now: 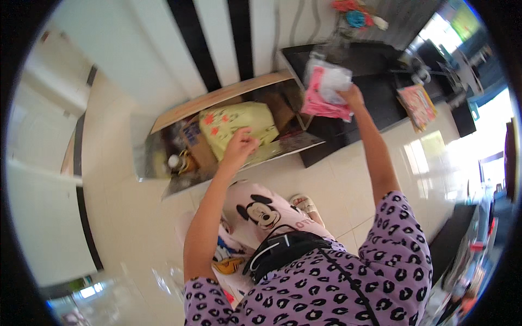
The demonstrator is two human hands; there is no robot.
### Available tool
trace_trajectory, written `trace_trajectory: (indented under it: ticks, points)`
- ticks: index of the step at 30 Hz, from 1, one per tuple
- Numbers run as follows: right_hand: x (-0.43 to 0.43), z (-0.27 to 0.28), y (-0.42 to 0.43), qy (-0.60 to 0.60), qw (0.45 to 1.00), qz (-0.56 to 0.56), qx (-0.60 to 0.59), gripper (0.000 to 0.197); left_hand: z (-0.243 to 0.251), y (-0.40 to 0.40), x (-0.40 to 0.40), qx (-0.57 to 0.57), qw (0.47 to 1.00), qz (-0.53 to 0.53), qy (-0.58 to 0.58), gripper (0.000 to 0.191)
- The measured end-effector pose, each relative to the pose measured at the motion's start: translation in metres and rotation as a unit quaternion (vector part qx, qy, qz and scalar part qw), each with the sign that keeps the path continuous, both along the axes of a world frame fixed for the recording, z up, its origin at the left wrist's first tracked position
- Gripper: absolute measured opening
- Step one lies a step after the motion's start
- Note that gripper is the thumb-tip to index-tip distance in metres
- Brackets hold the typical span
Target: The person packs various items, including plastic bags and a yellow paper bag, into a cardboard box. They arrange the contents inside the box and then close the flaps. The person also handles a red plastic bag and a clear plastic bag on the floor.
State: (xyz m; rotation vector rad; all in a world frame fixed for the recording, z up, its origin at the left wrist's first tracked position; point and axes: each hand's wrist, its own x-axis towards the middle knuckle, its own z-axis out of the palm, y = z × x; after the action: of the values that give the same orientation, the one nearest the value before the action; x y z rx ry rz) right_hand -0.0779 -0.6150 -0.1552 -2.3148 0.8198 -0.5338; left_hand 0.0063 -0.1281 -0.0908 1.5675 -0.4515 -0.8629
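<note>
My right hand [353,97] grips the edge of a clear plastic packet with pink and white contents [326,91], above a black low cabinet [379,102]. Over an open cardboard box [191,106] hovers my left hand [241,146], its fingers partly curled and holding nothing visible. Beneath it in the box lies a yellow-green bag with red flower prints [244,116]; whether the hand touches it I cannot tell. Beside the bag are a brown carton with blue print [200,142] and a white-capped container [175,161].
A colourful packet [418,106] rests at the cabinet's right front edge. Artificial flowers [357,18] stand at the back. Clear plastic wrapping [167,281] lies on the tiled floor at lower left. A striped wall [220,40] rises behind the box.
</note>
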Motion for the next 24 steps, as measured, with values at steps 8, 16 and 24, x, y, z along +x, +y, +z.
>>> trace_trajectory:
  ticks: [8, 16, 24]
  points:
    - [0.008, 0.11, 0.175, -0.087, 0.921, 0.141, 0.352, 0.035, 0.0, 0.0, -0.005, -0.041, 0.986, 0.104, -0.121, 0.096]
    - [0.044, 0.134, 0.325, -0.023, 0.873, 0.278, 0.401, 0.043, 0.049, 0.025, 0.01, -0.224, 0.937, 0.231, 0.133, 0.049]
    - [0.077, 0.134, 0.384, -0.105, 0.858, 0.306, 0.4, 0.041, 0.081, 0.087, 0.028, -0.193, 0.942, 0.258, 0.098, 0.032]
